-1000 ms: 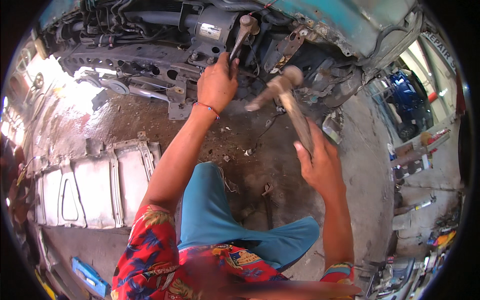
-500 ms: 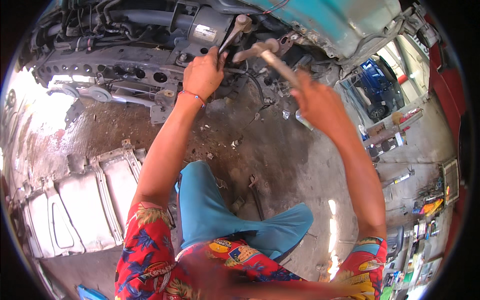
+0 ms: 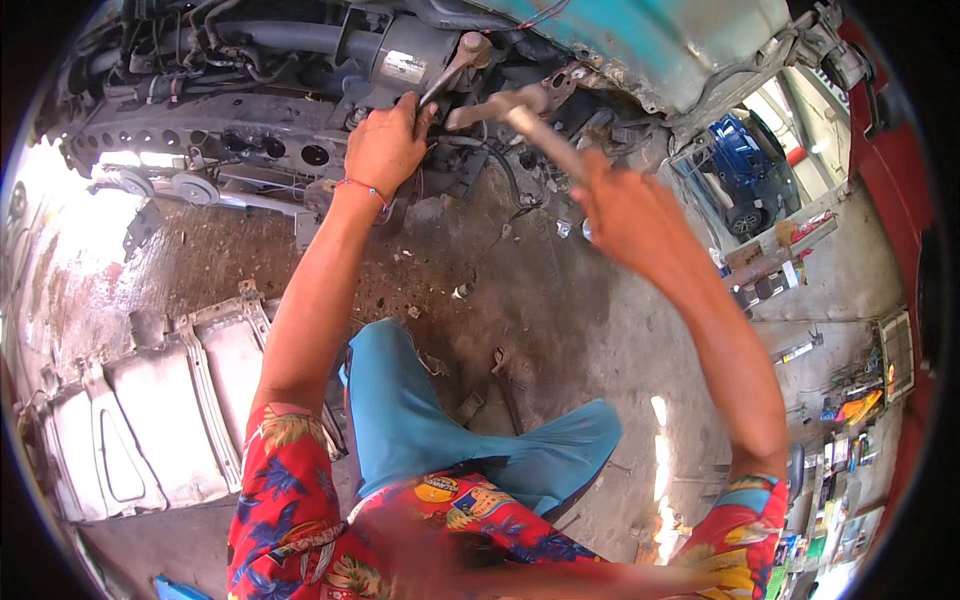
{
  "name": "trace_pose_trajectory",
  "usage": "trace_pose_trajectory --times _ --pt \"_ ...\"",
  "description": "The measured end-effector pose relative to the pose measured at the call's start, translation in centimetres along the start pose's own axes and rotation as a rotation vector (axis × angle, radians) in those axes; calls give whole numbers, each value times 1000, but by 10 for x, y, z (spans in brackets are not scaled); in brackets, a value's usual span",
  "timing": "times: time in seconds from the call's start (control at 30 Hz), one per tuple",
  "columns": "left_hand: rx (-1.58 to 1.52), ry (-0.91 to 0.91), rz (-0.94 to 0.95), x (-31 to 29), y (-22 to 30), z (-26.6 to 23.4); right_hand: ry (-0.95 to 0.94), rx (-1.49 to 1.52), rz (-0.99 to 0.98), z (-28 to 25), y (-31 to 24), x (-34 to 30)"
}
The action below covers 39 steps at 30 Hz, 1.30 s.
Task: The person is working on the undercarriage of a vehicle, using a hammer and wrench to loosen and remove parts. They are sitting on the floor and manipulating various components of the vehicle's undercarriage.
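My left hand (image 3: 388, 145) is closed round the lower end of a metal wrench (image 3: 455, 72) with a thick round head. The wrench slants up and right, its head beside a dark cylindrical part (image 3: 405, 60) of the vehicle's underside frame. My right hand (image 3: 632, 210) grips the handle of a hammer (image 3: 545, 138), which is smeared by motion. The hammer's head lies just below and right of the wrench, close to my left fingers. Whether hammer and wrench touch, I cannot tell.
A dark perforated crossmember (image 3: 215, 140) runs across the upper left. Above right hangs a teal body panel (image 3: 660, 45). On the floor at left lies a pale metal panel (image 3: 160, 410); tools and parts (image 3: 830, 490) lie at right. A blue vehicle (image 3: 745, 165) stands beyond.
The hammer in my right hand has shifted a little left and down, closer to my left hand. My left hand stays on the wrench. The whole view has slid slightly.
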State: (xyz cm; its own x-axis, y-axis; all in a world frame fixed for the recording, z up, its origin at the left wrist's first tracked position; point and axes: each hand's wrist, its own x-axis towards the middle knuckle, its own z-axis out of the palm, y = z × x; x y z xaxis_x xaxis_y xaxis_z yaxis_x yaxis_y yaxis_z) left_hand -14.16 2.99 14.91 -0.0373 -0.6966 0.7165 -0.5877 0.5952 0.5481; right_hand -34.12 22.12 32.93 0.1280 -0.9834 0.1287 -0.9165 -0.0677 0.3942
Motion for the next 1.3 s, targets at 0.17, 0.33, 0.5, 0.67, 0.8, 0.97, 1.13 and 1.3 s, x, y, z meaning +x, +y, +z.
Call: trace_pose_trajectory --times 0.17,0.33,0.5,0.67,0.8,0.97,1.13,1.3 --pt "35 -166 -110 6 -10 9 282 32 -372 16 -30 -49" --pt "47 -76 48 8 -17 15 213 -50 -380 9 3 -11" --pt "17 -102 -91 8 -11 16 109 19 0 -2 2 -6" --pt "-9 -98 -97 11 -5 21 229 78 -444 -11 -33 -50" --pt "11 -27 -19 14 -4 16 157 87 -231 -12 -4 -4" --pt "-14 -75 19 7 -11 8 33 143 -108 5 -3 -16" --pt "42 -112 -78 13 -12 12 137 -6 -476 -8 -47 -60" --pt "-2 -117 -74 14 -10 10 73 66 -287 -25 -11 -3"
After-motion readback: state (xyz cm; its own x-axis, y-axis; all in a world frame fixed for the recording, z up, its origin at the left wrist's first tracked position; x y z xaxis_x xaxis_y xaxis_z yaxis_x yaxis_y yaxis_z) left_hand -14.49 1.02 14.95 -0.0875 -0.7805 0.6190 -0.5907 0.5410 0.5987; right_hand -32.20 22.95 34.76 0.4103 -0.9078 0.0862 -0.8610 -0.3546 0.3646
